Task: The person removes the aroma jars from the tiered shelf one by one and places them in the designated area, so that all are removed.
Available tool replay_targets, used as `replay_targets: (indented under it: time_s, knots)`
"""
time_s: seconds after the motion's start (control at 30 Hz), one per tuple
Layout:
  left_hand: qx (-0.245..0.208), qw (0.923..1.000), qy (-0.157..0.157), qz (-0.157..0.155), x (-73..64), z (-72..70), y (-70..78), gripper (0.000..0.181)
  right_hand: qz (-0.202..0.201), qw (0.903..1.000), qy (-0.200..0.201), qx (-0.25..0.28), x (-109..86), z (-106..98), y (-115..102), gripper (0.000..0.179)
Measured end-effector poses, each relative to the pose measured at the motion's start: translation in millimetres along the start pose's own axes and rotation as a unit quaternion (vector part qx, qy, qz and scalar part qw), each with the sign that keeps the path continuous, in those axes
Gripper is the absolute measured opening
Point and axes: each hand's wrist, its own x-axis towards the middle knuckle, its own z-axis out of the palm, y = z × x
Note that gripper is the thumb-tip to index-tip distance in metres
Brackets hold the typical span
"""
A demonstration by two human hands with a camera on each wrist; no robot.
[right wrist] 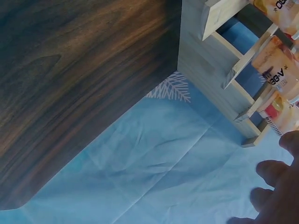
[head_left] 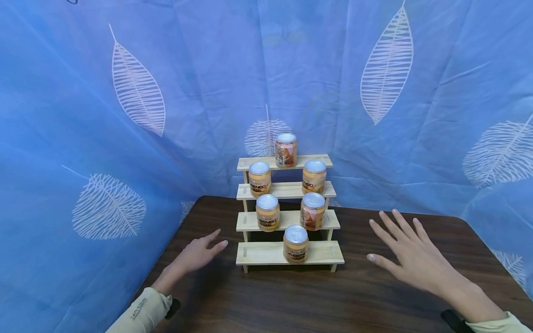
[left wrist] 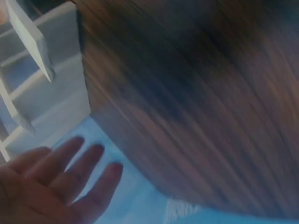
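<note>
A stepped wooden rack (head_left: 260, 253) stands on the dark table, holding several orange canisters with silvery lids. One canister (head_left: 286, 151) is on the top step, and the second step carries a left canister (head_left: 260, 180) and a right canister (head_left: 314, 177). Below these, the third step bears a canister (head_left: 268, 213) at left and another (head_left: 312, 212) at right. The lowest step has a single canister (head_left: 296, 245). My left hand (head_left: 199, 253) hovers left of the rack, fingers extended, touching nothing. To the right, my right hand (head_left: 412, 249) is spread wide and holds nothing.
The dark wood-grain table (head_left: 266, 300) has rounded far corners. Close behind it hangs a blue cloth (head_left: 325, 74) printed with white leaves, which also runs down the left side.
</note>
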Motion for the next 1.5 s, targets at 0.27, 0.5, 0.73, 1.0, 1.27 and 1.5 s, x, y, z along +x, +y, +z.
replay_targets:
  time_s: [0.27,0.5,0.73,1.0,1.27,1.5]
  knots:
    - [-0.147,0.9879,-0.039,-0.029,11.7,15.9,10.1,0.069,0.028,0.9984,-0.034,0.034,11.9,-12,-4,0.083]
    - [-0.21,0.9724,-0.082,-0.061,15.9,31.6,8.2,0.062,0.041,0.9956,0.018,0.082,36.3,-31,-8,0.072]
    - [-0.261,0.9582,-0.104,-0.058,23.4,50.0,0.1,0.061,0.046,0.9738,0.065,0.213,77.3,-41,-3,0.057]
    - [-0.301,0.9459,-0.108,-0.055,22.8,64.8,-7.6,0.049,0.048,0.9488,0.067,0.305,124.5,-38,0,0.054]
    - [-0.298,0.9469,-0.099,-0.069,23.3,70.2,-9.5,0.049,0.047,0.9391,0.063,0.334,157.1,-39,7,0.054]
    - [-0.306,0.9449,-0.101,-0.058,20.9,70.0,-6.8,0.039,0.054,0.9405,0.042,0.333,180.4,-40,11,0.058]
